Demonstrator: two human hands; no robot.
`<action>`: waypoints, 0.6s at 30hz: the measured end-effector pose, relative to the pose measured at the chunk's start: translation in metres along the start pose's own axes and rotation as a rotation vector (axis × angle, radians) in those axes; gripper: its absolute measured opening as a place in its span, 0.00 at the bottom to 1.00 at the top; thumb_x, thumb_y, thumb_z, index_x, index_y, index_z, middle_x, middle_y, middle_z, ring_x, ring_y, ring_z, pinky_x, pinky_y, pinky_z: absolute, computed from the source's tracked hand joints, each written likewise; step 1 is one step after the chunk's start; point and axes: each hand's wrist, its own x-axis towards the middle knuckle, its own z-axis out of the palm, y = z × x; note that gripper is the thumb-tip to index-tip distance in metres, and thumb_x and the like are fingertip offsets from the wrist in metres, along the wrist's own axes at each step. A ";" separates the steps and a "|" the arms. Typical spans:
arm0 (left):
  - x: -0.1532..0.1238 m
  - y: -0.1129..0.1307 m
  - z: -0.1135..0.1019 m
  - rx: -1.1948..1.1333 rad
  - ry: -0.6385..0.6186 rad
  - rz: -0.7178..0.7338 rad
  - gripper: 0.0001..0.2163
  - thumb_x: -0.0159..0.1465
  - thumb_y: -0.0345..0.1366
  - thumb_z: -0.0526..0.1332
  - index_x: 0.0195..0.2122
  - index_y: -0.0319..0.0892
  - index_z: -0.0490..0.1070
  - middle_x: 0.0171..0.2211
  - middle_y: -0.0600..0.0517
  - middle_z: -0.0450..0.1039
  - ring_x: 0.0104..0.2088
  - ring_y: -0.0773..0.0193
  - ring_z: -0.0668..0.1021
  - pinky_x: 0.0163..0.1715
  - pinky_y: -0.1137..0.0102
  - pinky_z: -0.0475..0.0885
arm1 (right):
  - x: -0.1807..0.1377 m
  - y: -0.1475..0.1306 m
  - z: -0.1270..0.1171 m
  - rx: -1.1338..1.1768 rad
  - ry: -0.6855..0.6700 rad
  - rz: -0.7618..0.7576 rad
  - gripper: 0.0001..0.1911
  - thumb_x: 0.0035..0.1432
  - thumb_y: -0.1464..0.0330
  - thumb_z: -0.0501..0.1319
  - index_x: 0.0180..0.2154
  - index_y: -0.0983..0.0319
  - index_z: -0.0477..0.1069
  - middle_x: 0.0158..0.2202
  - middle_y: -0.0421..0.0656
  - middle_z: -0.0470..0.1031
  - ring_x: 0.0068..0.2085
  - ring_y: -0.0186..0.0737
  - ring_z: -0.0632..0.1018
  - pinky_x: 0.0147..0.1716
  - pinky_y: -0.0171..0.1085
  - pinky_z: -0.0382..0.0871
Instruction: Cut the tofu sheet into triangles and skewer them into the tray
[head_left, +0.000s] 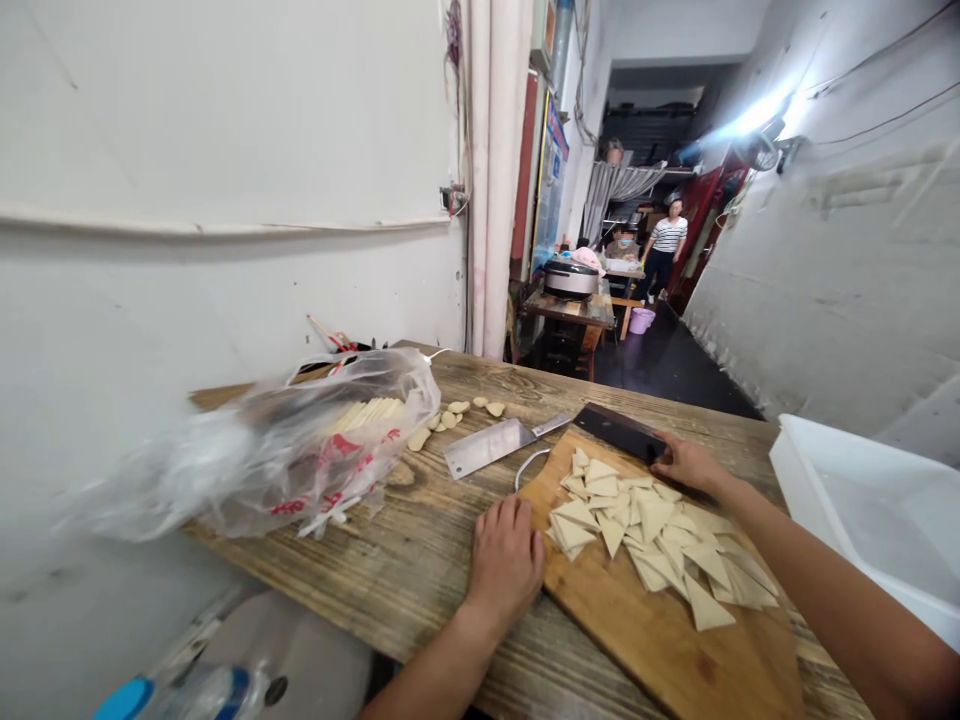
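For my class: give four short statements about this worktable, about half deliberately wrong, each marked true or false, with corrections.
1. The right hand grips a dark cleaver. True.
2. The triangular pieces lie in the white tub. False: they lie on the wooden cutting board.
3. A silver cleaver lies flat on the table. True.
4. The left hand holds the plastic bag. False: it rests palm down by the board's edge, apart from the bag.

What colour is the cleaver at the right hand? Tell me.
Black, the cleaver; head view.
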 end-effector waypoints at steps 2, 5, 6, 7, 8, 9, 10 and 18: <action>0.001 0.000 0.000 -0.002 0.001 -0.005 0.15 0.60 0.33 0.54 0.48 0.40 0.65 0.47 0.45 0.66 0.47 0.54 0.67 0.47 0.59 0.62 | 0.000 -0.003 -0.004 0.002 -0.010 -0.010 0.32 0.45 0.67 0.64 0.54 0.66 0.66 0.30 0.43 0.78 0.33 0.40 0.77 0.29 0.32 0.62; 0.002 -0.002 0.001 -0.004 0.002 0.004 0.15 0.60 0.34 0.54 0.48 0.40 0.65 0.47 0.44 0.67 0.47 0.54 0.67 0.47 0.59 0.62 | -0.002 -0.015 -0.019 0.007 0.017 0.007 0.26 0.43 0.68 0.65 0.47 0.66 0.72 0.26 0.43 0.78 0.30 0.40 0.77 0.27 0.32 0.62; 0.002 -0.003 0.001 -0.003 0.004 0.010 0.15 0.60 0.34 0.54 0.48 0.40 0.65 0.47 0.44 0.67 0.47 0.54 0.68 0.46 0.59 0.62 | -0.006 -0.020 -0.027 0.012 0.046 0.021 0.23 0.44 0.68 0.65 0.45 0.67 0.73 0.26 0.44 0.77 0.29 0.41 0.77 0.27 0.32 0.63; 0.003 -0.004 0.002 -0.001 0.006 0.015 0.15 0.60 0.34 0.54 0.48 0.40 0.65 0.47 0.44 0.67 0.46 0.54 0.68 0.46 0.59 0.62 | -0.014 -0.027 -0.036 0.020 0.085 0.034 0.20 0.46 0.68 0.64 0.44 0.67 0.74 0.27 0.45 0.78 0.30 0.41 0.77 0.28 0.33 0.64; 0.003 -0.005 0.003 0.003 0.011 0.018 0.15 0.60 0.34 0.54 0.48 0.40 0.65 0.47 0.44 0.67 0.46 0.54 0.68 0.46 0.59 0.62 | -0.027 -0.035 -0.045 0.031 0.137 0.044 0.19 0.49 0.67 0.62 0.44 0.67 0.74 0.29 0.47 0.78 0.31 0.42 0.78 0.29 0.34 0.65; 0.003 -0.006 0.004 0.007 0.017 0.020 0.15 0.60 0.35 0.54 0.48 0.39 0.65 0.47 0.44 0.67 0.46 0.54 0.68 0.46 0.60 0.62 | -0.045 -0.043 -0.053 0.045 0.198 0.046 0.18 0.53 0.66 0.59 0.45 0.67 0.73 0.32 0.49 0.79 0.34 0.43 0.78 0.32 0.34 0.67; 0.003 -0.008 0.006 0.010 0.024 0.023 0.15 0.60 0.35 0.54 0.48 0.39 0.65 0.47 0.43 0.67 0.46 0.54 0.68 0.46 0.60 0.62 | -0.068 -0.051 -0.058 0.059 0.264 0.035 0.18 0.57 0.65 0.55 0.47 0.66 0.72 0.37 0.50 0.78 0.37 0.43 0.78 0.36 0.35 0.68; 0.002 -0.014 0.012 0.000 0.064 0.051 0.15 0.60 0.36 0.53 0.47 0.37 0.67 0.46 0.43 0.69 0.46 0.53 0.69 0.46 0.61 0.62 | -0.324 -0.096 0.046 0.101 0.440 -0.097 0.12 0.60 0.59 0.57 0.44 0.53 0.71 0.44 0.43 0.74 0.42 0.39 0.75 0.37 0.39 0.73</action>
